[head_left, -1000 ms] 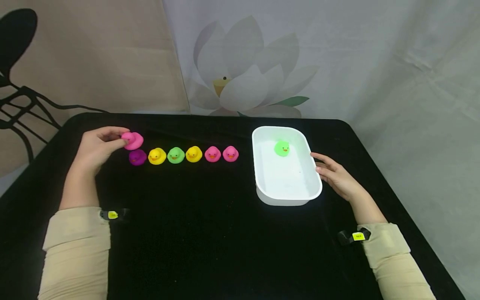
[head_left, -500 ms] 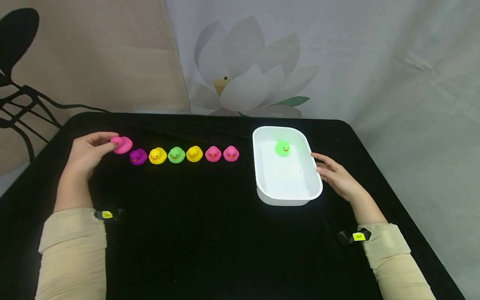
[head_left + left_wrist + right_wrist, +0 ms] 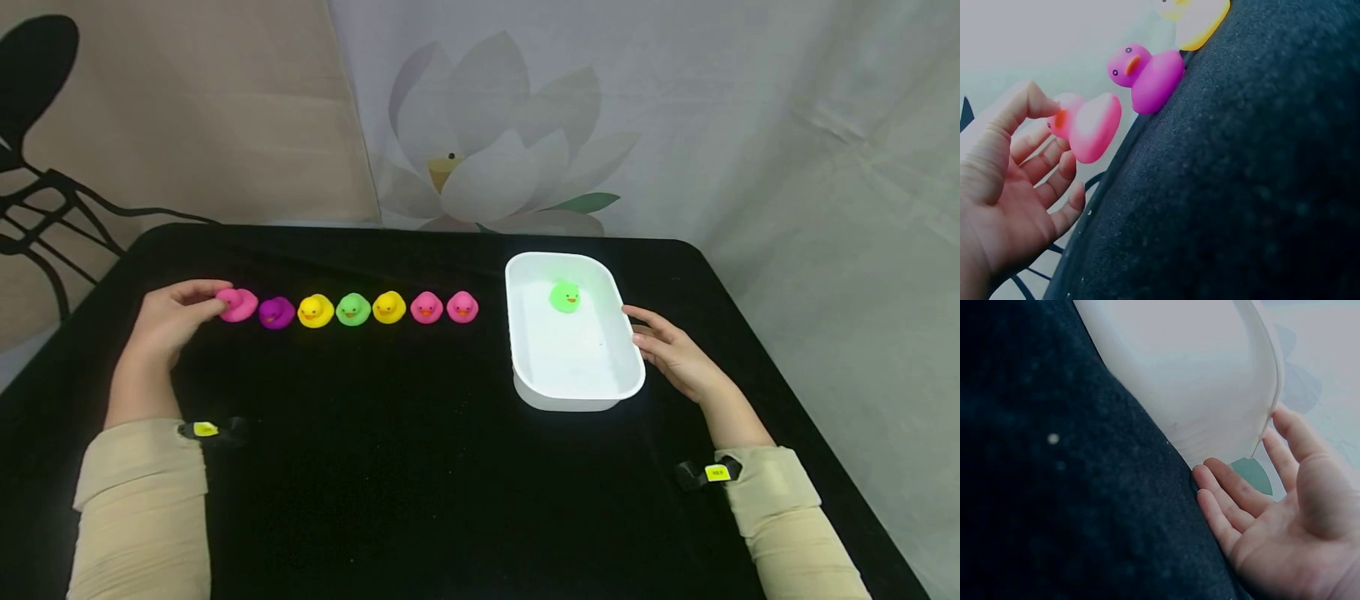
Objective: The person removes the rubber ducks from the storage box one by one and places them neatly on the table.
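At the left end of the row, my left hand (image 3: 162, 323) pinches a pink rubber duck (image 3: 238, 305) by its head between thumb and fingers. In the left wrist view, the duck's body (image 3: 1099, 128) points away from the palm. Just right of it sits a purple duck (image 3: 277, 312), a small gap apart. My right hand (image 3: 678, 358) touches the right side of a white plastic tub (image 3: 577, 383), its fingers extended. The right wrist view shows the thumb at the tub's rim (image 3: 1279, 369) and fingertips by its wall. One green duck (image 3: 565, 297) sits inside the tub.
The row continues rightward with a yellow duck (image 3: 316, 312), a green duck (image 3: 353, 309), another yellow duck (image 3: 389, 307) and two pink ones, the last pink duck (image 3: 462, 307) left of the tub. A black chair (image 3: 45, 192) stands beyond the black-covered table (image 3: 375, 467).
My left hand has carried the pink duck from above the purple duck leftward, then down beside it at the row's left end. The right hand and tub have stayed put.
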`<action>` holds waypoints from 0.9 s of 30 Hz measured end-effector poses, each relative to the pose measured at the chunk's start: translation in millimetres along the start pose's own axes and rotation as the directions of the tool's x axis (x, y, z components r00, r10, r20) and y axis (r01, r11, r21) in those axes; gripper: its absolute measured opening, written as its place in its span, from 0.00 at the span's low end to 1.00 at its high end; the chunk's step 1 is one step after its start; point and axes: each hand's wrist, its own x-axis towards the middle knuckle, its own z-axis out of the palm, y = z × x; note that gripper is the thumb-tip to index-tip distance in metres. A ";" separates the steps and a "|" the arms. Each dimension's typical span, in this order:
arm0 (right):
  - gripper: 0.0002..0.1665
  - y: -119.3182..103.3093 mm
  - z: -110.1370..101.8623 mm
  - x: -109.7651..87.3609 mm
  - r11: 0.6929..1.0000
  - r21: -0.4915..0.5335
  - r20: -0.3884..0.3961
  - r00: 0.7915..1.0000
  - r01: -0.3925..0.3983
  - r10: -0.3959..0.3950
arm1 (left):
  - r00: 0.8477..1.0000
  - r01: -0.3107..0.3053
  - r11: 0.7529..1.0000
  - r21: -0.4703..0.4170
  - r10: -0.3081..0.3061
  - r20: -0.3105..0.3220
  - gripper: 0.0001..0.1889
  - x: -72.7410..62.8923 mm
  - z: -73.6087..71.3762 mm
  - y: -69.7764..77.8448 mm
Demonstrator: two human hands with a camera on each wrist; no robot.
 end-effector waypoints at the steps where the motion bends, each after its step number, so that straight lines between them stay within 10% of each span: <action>1: 0.31 -0.1 0.1 0.1 1.000 -0.002 0.000 1.000 0.000 0.000 | 1.000 0.001 1.000 0.003 -0.001 0.004 0.31 0.4 -0.2 -1.5; 27: 0.31 -2.6 -0.4 0.1 1.000 0.013 0.013 1.000 -0.003 0.003 | 0.998 -0.027 0.999 0.024 0.026 0.063 0.32 1.0 -2.2 -9.7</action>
